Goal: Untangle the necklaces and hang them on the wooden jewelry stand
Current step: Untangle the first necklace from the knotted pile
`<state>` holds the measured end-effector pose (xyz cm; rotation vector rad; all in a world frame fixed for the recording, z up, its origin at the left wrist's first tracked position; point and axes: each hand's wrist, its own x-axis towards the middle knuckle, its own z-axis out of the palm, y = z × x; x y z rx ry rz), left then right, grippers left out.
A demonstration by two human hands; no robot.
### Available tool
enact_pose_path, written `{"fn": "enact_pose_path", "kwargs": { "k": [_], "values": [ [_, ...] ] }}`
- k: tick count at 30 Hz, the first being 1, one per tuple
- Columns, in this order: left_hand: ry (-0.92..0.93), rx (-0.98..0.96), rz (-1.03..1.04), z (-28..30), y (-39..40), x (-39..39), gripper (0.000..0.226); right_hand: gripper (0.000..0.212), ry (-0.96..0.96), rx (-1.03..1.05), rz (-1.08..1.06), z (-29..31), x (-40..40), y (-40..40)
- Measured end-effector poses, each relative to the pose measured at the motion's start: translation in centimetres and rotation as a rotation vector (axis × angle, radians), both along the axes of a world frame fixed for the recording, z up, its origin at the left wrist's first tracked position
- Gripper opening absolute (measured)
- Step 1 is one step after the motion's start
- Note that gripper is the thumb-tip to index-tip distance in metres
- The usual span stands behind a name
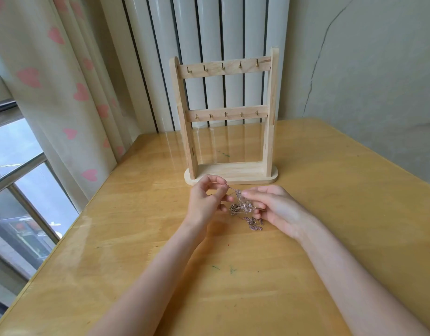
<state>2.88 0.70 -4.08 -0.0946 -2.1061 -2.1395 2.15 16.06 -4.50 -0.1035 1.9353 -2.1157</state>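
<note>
A: Where are the necklaces (pixel 243 207) now?

B: They are one tangled bunch of thin chains, held just above the worktop (pixel 233 275), a little in front of the wooden jewelry stand (pixel 227 122). The lowest loops touch the wood, or almost touch it; I cannot tell which. The left hand (pixel 206 202) pinches one strand between thumb and fingertips and pulls it up to the left. The right hand (pixel 274 209) has its fingers curled around the other side of the bunch, and its fingertips pinch the chain near the knot.

A: And the stand?

B: It stands upright on the worktop, close behind the hands. It has two crossbars with five small metal hooks (pixel 223 66) each, and nothing hangs on any hook.

A: What about the surface and the room?

B: The worktop is pale yellow wood, glossy, with some small green marks. Behind the stand there is a white ribbed radiator (pixel 209 32). At the left is a curtain (pixel 51 69) with pink hearts and a window (pixel 20 178); at the right, a wall (pixel 366 69) with a long crack.

A: Is anything hard to see?

B: How many necklaces are in the bunch I cannot count. Both forearms are cut off by the lower edge. I can read no writing anywhere.
</note>
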Motion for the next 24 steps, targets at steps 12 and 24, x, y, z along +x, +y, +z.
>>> {"fn": "enact_pose_path", "kwargs": {
  "k": [12,24],
  "values": [
    [0.231,-0.414,0.121,-0.8,-0.2,-0.1,0.007,0.005,0.215,0.159,-0.391,-0.1,-0.3,0.1],
    [0.217,-0.462,0.204,-0.8,-1.6,-1.1,0.019,0.009,0.180,0.139,-0.189,0.9,0.4,0.1]
  ]
}}
